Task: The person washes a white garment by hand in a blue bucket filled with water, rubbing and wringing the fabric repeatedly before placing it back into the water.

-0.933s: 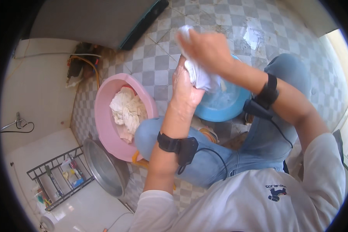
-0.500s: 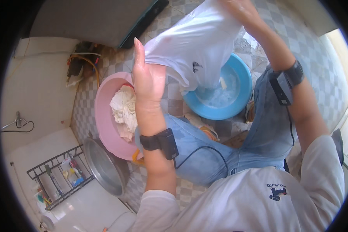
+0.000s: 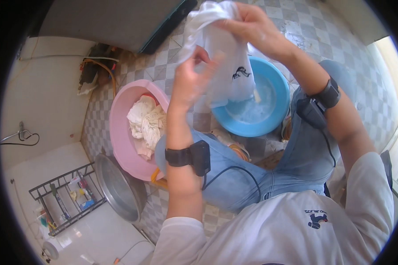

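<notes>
A wet white garment [image 3: 225, 57], with a small dark figure printed on it, hangs bunched at the top centre. My right hand [image 3: 256, 31] pinches its gathered upper edge between thumb and fingers. Just below and left of that edge, my left hand [image 3: 192, 79] is raised against the cloth, its fingers apart and smeared by motion. The garment's lower end hangs over the left rim of a blue basin [image 3: 278, 106]. Cloudy, sudsy water fills the basin, and a pale bar-like piece [image 3: 257, 96] shows in it.
Left of my knees stands a pink tub [image 3: 121, 132] holding crumpled off-white cloth [image 3: 143, 119]. A metal basin [image 3: 119, 190] leans beside a black wire rack [image 3: 68, 198] with brushes and tubes. A large grey appliance-like body [image 3: 101, 22] borders the tiled floor [image 3: 97, 106].
My right hand has come left and down with the garment, which now hangs bunched rather than stretched out. My left hand has moved right, its fingers no longer held out flat.
</notes>
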Available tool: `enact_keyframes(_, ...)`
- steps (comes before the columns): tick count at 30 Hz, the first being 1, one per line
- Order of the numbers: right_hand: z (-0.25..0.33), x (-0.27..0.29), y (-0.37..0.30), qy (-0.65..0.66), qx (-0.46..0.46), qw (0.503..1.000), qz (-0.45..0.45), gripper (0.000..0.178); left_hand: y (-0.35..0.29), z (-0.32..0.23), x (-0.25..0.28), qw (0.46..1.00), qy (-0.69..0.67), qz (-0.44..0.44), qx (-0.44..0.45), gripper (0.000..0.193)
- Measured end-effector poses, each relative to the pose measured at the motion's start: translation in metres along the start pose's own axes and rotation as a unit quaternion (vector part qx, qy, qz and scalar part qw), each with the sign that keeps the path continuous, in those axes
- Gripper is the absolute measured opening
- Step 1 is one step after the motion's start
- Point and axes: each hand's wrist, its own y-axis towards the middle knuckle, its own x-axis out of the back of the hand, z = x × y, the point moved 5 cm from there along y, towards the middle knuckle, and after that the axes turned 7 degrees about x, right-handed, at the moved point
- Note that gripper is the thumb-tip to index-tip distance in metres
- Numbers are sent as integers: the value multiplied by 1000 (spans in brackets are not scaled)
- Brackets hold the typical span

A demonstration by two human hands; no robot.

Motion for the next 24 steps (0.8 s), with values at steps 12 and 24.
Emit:
enact_keyframes(12, -18, 81, 10, 259, -12, 939, -228, 20, -3, 6, -4, 969, 196, 112, 105, 41)
enact_keyframes(24, -24, 54, 26, 238, 25, 954, -182, 20, -14, 3, 7, 908, 415, -10, -59, 40)
